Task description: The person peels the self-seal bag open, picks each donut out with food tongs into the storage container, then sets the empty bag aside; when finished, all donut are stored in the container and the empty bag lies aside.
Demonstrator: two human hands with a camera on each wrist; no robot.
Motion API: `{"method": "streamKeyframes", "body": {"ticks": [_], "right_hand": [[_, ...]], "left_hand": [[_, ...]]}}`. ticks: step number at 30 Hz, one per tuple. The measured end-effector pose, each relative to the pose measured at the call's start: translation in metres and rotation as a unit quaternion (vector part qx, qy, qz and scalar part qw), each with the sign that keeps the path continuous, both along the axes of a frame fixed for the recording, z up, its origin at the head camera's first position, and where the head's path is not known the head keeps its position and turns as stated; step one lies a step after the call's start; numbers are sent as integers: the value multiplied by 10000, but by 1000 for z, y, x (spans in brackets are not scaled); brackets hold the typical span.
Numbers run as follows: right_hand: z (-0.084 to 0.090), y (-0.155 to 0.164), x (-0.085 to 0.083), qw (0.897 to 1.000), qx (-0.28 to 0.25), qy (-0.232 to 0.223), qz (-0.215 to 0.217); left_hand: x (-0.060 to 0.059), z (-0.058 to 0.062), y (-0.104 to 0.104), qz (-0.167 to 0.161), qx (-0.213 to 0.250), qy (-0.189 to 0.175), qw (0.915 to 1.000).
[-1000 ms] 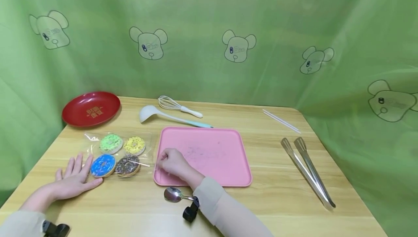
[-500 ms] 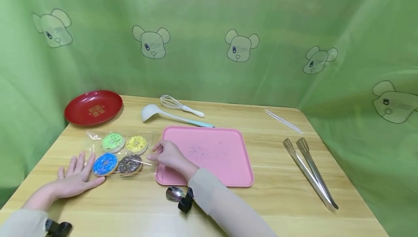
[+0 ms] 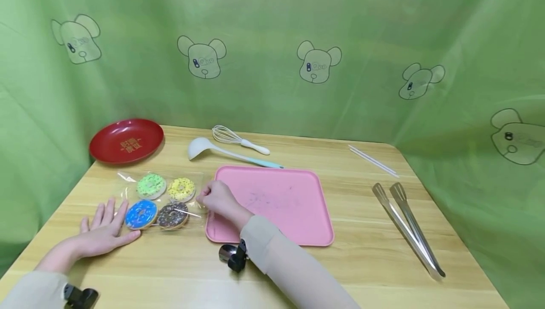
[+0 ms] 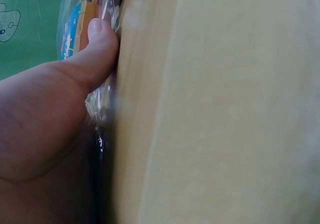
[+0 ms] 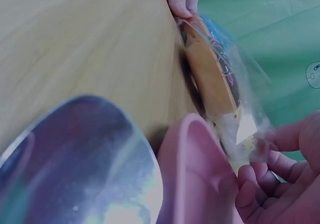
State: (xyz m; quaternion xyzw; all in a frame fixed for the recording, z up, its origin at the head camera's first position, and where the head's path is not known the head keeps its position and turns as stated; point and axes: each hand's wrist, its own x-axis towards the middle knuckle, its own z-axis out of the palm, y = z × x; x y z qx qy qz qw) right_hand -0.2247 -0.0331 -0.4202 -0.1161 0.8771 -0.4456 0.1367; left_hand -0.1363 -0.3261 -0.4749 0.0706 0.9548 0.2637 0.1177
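Noting spoon (image 3: 227, 252) just short of pink tray (image 3: 272, 207); resting left hand (image 3: 100, 235) flat with fingers spread, at near-left corner of clear bag (image 3: 163, 200); pinching bag's right edge with right hand (image 3: 219, 199); finding blue donut (image 3: 141, 214), brown donut (image 3: 172, 215) inside, green donut (image 3: 151, 186), yellow donut (image 3: 181, 189) behind; spotting ladle (image 3: 232, 153), whisk (image 3: 243, 143), red plate (image 3: 110, 146) farther back.

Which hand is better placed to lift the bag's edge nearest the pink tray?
Likely the right hand: it pinches the clear bag there, beside the pink tray. The left hand lies spread at the bag's other end, by the blue donut, perhaps better for steadying.
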Motion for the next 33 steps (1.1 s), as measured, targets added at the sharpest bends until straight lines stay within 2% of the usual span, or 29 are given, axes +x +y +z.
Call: {"method": "streamKeyframes", "body": {"ticks": [6,13,21,27,28,33], "right_hand": [[3,4,1,9991,-364,-207,33],[2,14,2,9981,-579,-199,-101],[-5,30,2,9859,-1412,-727,-528],[-11,39,2,9826,-1572,-838,-519],[-11,41,2,9825,-1583,-874,-444],[-6,44,-4,9825,-1563,-1017,27]], "left_hand": [[1,3,1,1,-25,-100,9999],[5,14,8,-14,-42,-181,9998],[6,20,10,-56,-110,-152,9998],[-2,5,0,-84,-167,-96,9998],[-3,1,-2,-79,-187,-92,9998],[0,1,0,-54,-183,-87,9998]]}}
